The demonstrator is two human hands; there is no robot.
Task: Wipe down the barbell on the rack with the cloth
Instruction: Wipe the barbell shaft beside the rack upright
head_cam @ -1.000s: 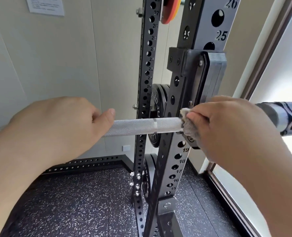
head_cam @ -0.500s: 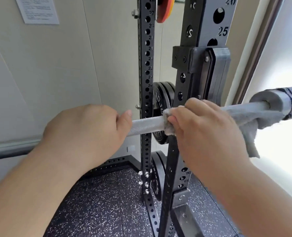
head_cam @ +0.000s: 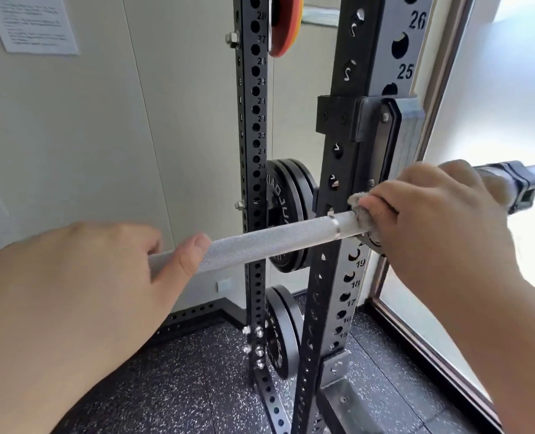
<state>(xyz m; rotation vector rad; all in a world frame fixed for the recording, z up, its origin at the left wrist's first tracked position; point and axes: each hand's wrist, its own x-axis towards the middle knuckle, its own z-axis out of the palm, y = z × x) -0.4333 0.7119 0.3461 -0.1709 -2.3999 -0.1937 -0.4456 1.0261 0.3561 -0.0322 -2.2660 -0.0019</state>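
My right hand (head_cam: 432, 220) has its fingers (head_cam: 382, 208) curled round the cloth (head_cam: 358, 211) on the barbell (head_cam: 269, 245), right against the rack post (head_cam: 332, 292); my left hand (head_cam: 88, 277) grips the barbell left of the post. Pushing into it could jam my knuckles or snag cloth there

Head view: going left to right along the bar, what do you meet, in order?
left hand → barbell shaft, bare and knurled → cloth → right hand → collar
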